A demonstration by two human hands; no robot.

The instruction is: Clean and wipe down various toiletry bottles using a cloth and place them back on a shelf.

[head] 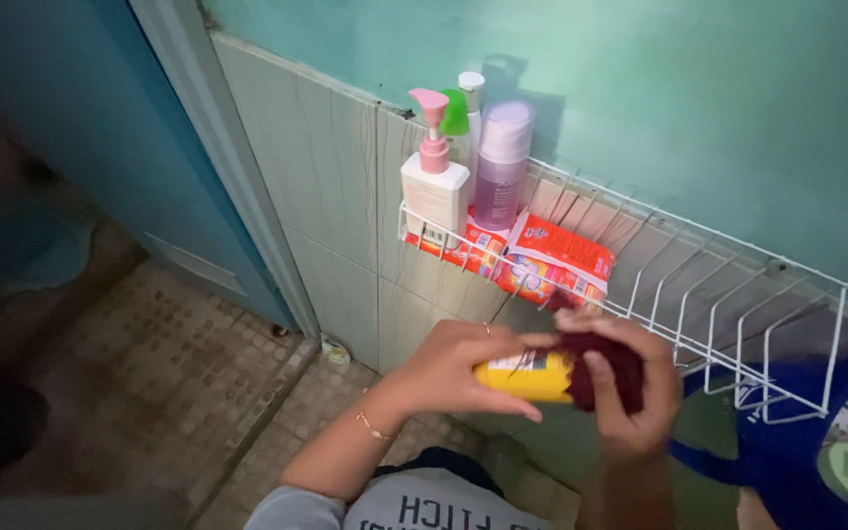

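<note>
— Two hands on one thing: what is it?

— A yellow bottle (527, 377), lying sideways in front of the white wire rack (738, 294) on the tiled wall (326, 196). It looks smooth and rounded, with some dark print I can't make out.

— How is it held?

— The left hand (453, 368) wraps around its left end, fingers curled closed on it. The right hand (625, 388) presses a dark red cloth (606, 363) over the other end, fingers folded tight around cloth and bottle.

— What can't you see?

— The bottle's right end, under the cloth. On the rack stand a pink pump bottle (434, 182), a purple bottle (501, 167) and red packets (552, 260). A blue thing (797, 451) at the right is cut off by the edge.
</note>
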